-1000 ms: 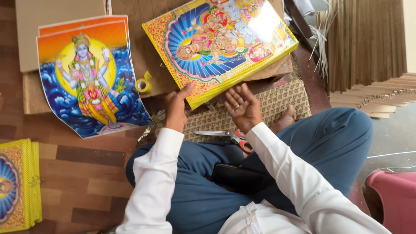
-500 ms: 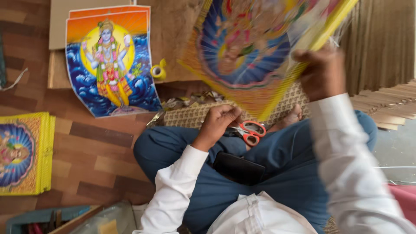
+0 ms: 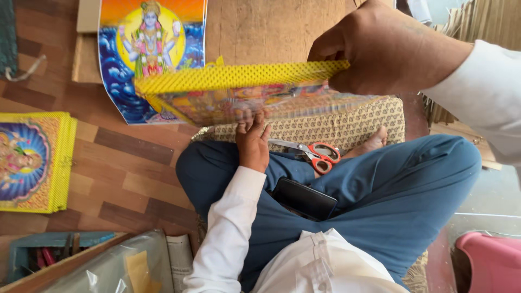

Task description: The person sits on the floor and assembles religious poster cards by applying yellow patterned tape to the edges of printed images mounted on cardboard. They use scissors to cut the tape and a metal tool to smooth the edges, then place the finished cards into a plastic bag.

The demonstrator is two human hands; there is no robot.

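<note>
1. Since the earlier frames, the framed picture [image 3: 244, 92] has been lifted off the patterned cushion [image 3: 336, 127] and tipped up, so its yellow edge now faces the camera; it had lain flat, face up.
2. Head view: the right hand [image 3: 388, 51] is closed around the frame's right end; the left hand [image 3: 252, 141] supports its lower edge with spread fingers. The frame is held in the air above the cushion, clear of the floor.
3. Scissors [image 3: 315, 154] with red handles lie untouched on the lap beside a dark phone [image 3: 304, 199].
4. Progress, as judged: one frame is under handling; a stack of similar frames [image 3: 38, 163] lies on the wooden floor to the left, and a loose poster [image 3: 149, 54] lies further off, unframed.
</note>
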